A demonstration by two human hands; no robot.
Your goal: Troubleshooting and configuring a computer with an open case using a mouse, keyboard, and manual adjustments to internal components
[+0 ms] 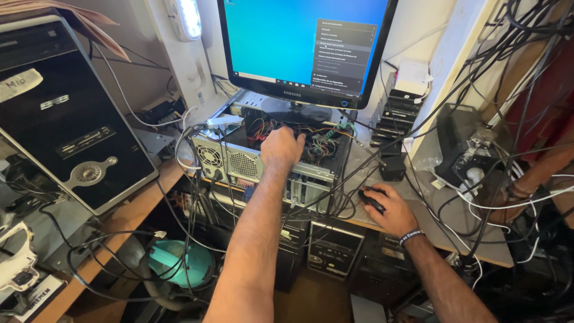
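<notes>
Surface (382, 230): wooden bench edge, crowded with gear and cables.
Monitor (305, 42): one, lit blue with a dark menu open; its stand rests on the open case.
Black tower (72, 119): one, closed, tilted on its side at far left.
Open computer case (269, 155): one, lying flat under the monitor, side panel off, wiring and boards exposed.
Lower units (332, 248): at least two more cases beneath the surface; exact count unclear.
Left hand (282, 148): reaching into the open case among coloured wires; fingers curled down inside, so I cannot tell what they touch or grip.
Right hand (391, 209): resting on a black mouse (372, 200), fingers draped loosely over it, pressing nothing visibly.
Wristband (411, 236): one, dark, on the right wrist.
Cables: too many and too tangled to count.
Risk, judged: the screen is on, so the case may be live; a bare hand inside could short a board or get a shock.
Risk, judged: the forearm could snag a loose wire; the monitor sits on the case and could rock.
</notes>
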